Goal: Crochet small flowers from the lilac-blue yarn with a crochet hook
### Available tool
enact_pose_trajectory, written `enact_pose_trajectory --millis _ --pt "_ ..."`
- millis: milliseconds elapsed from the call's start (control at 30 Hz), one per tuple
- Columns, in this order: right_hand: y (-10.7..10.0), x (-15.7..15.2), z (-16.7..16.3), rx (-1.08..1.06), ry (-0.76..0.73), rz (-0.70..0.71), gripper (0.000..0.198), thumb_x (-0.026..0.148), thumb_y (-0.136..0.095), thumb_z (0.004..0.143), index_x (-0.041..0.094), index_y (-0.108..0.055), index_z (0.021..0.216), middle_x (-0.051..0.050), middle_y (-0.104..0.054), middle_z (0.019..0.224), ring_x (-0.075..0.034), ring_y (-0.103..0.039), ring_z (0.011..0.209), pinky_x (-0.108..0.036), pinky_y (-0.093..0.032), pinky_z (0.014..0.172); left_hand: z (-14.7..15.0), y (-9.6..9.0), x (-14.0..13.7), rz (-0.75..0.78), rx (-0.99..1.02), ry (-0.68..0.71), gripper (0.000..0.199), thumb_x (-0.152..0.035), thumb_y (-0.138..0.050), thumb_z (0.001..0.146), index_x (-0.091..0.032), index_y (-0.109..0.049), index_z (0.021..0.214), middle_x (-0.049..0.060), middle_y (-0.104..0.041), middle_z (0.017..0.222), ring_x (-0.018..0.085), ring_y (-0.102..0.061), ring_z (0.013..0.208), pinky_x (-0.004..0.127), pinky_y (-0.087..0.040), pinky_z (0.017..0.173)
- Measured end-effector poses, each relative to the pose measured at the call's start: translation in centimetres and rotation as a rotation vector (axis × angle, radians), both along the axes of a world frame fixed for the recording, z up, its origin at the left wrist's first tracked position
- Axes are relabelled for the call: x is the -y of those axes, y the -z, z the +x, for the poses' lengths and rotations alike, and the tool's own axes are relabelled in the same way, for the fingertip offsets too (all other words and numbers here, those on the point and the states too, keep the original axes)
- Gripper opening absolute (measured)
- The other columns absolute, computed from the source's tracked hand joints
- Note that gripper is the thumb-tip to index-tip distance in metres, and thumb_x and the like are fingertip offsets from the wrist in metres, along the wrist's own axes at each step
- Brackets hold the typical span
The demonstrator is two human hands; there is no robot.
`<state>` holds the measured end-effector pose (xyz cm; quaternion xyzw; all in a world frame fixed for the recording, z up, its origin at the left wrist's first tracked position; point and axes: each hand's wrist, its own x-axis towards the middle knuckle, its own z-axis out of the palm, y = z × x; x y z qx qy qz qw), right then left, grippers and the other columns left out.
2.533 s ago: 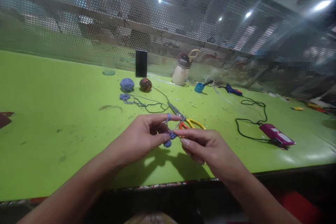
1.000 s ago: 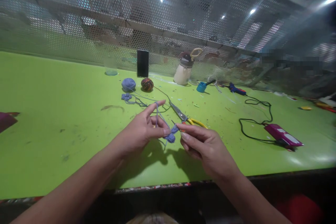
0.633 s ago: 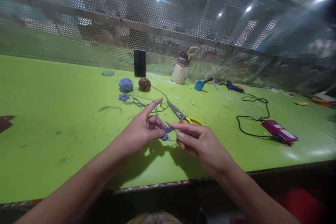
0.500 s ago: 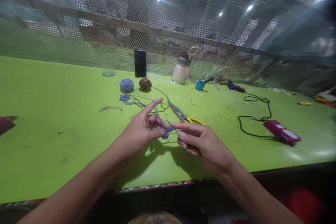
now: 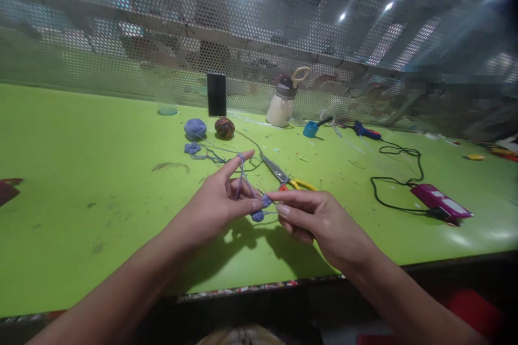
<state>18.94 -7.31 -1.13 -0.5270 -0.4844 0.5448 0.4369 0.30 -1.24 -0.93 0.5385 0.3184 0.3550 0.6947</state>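
Note:
My left hand [image 5: 220,194] pinches a small blue-purple crochet piece [image 5: 258,216] between thumb and fingers, with yarn looped over its raised index finger. My right hand [image 5: 319,218] is closed on a thin crochet hook [image 5: 272,199], whose tip meets the piece; most of the hook is hidden by the fingers. Behind the hands lie a blue-purple yarn ball [image 5: 195,129], a dark multicoloured yarn ball [image 5: 224,128] and a small crocheted flower-like piece [image 5: 192,149]. Scissors [image 5: 277,169] with yellow handles rest just beyond my right hand.
At the back of the green table [image 5: 101,172] stand a phone [image 5: 217,95], a clear cup [image 5: 167,102] and a bottle [image 5: 281,105]. Rightward are a blue pot [image 5: 311,129], a blue glue gun [image 5: 366,131] and a magenta box [image 5: 441,200] with a black cord. A perforated panel rises behind.
The crochet piece and both fingertips have shifted slightly right and down in view. The hook's angle in the piece has changed a little. The grips stay the same.

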Motion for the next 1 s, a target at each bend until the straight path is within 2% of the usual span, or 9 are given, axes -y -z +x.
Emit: enact_pose_trajectory --millis 167,300,433,533,600,700,833,933,1000 --pt "-0.9 -0.4 0.4 0.160 -0.110 0.066 0.028 0.029 -0.074 0.076 0.018 -0.080 0.101 0.003 -0.049 0.052 -0.009 -0.037 0.048 -0.022 -0.024 0.043 0.2 -0.2 0.3 0.074 -0.086 0.010 0.105 -0.013 -0.076 0.069 -0.024 -0.018 0.155 -0.004 -0.061 0.068 0.016 -0.057 0.065 0.029 -0.045 0.066" --pt "-0.5 -1.2 0.6 0.182 -0.153 0.066 0.024 0.028 -0.074 0.076 0.018 -0.081 0.096 0.004 -0.047 0.049 -0.008 -0.034 0.047 -0.022 -0.022 0.042 0.3 0.0 0.8 0.294 -0.278 -0.075 0.092 -0.009 -0.069 0.072 -0.029 -0.030 0.153 -0.004 -0.060 0.063 0.017 -0.053 0.058 0.028 -0.040 0.061" --pt "0.8 -1.6 -0.4 0.074 -0.027 0.022 0.025 0.029 -0.078 0.073 0.016 -0.080 0.095 0.004 -0.049 0.049 -0.008 -0.036 0.044 -0.022 -0.024 0.043 0.6 0.4 1.6 0.509 -0.337 -0.223 0.072 -0.010 -0.065 0.078 -0.032 -0.046 0.144 -0.001 -0.065 0.067 0.018 -0.055 0.063 0.029 -0.039 0.067" --pt "1.7 -1.1 -1.9 -0.192 0.103 0.030 0.024 0.028 -0.078 0.075 0.018 -0.077 0.097 0.004 -0.055 0.055 -0.005 -0.038 0.043 -0.021 -0.025 0.044 0.9 0.6 2.0 0.580 -0.313 -0.366 0.067 -0.015 -0.065 0.082 -0.033 -0.047 0.144 0.000 -0.068 0.076 0.019 -0.057 0.071 0.030 -0.041 0.074" --pt "2.2 -0.6 -2.8 -0.375 0.151 0.090 0.022 0.025 -0.078 0.076 0.020 -0.075 0.098 0.006 -0.054 0.055 -0.003 -0.035 0.041 -0.019 -0.024 0.043 0.9 0.4 1.9 0.508 -0.245 -0.395 0.070 -0.017 -0.067 0.082 -0.031 -0.044 0.146 0.000 -0.068 0.077 0.018 -0.059 0.073 0.030 -0.044 0.075" --pt "2.5 0.0 -3.1 -0.441 0.158 0.204 0.019 0.025 -0.075 0.080 0.022 -0.074 0.099 0.005 -0.054 0.056 -0.004 -0.035 0.041 -0.019 -0.025 0.042 0.7 -0.1 1.4 0.246 -0.006 -0.298 0.085 -0.015 -0.075 0.074 -0.023 -0.036 0.149 -0.001 -0.069 0.073 0.017 -0.062 0.072 0.029 -0.049 0.073" --pt "2.1 0.5 -1.6 -0.176 0.117 0.267 0.034 0.027 -0.072 0.085 0.024 -0.069 0.119 0.003 -0.056 0.060 -0.009 -0.042 0.046 -0.020 -0.029 0.040 0.2 -0.6 0.9 0.004 0.181 -0.134 0.098 -0.009 -0.083 0.065 -0.016 -0.034 0.149 -0.002 -0.071 0.068 0.015 -0.065 0.068 0.028 -0.052 0.072" --pt "1.6 0.8 -0.3 0.115 0.129 0.412 0.035 0.025 -0.069 0.087 0.025 -0.067 0.123 0.002 -0.057 0.064 -0.012 -0.051 0.052 -0.024 -0.040 0.044 -0.1 -0.9 1.1 -0.056 0.199 -0.093 0.100 -0.008 -0.084 0.065 -0.016 -0.032 0.150 -0.003 -0.072 0.068 0.015 -0.067 0.067 0.026 -0.051 0.072" --pt "1.3 1.1 0.4 0.297 0.136 0.520 0.033 0.022 -0.067 0.088 0.027 -0.068 0.121 -0.001 -0.065 0.073 -0.015 -0.059 0.061 -0.029 -0.049 0.054 -0.2 -1.1 1.2 -0.083 0.206 -0.089 0.101 -0.007 -0.084 0.065 -0.017 -0.031 0.150 -0.003 -0.073 0.067 0.014 -0.066 0.066 0.026 -0.051 0.072"
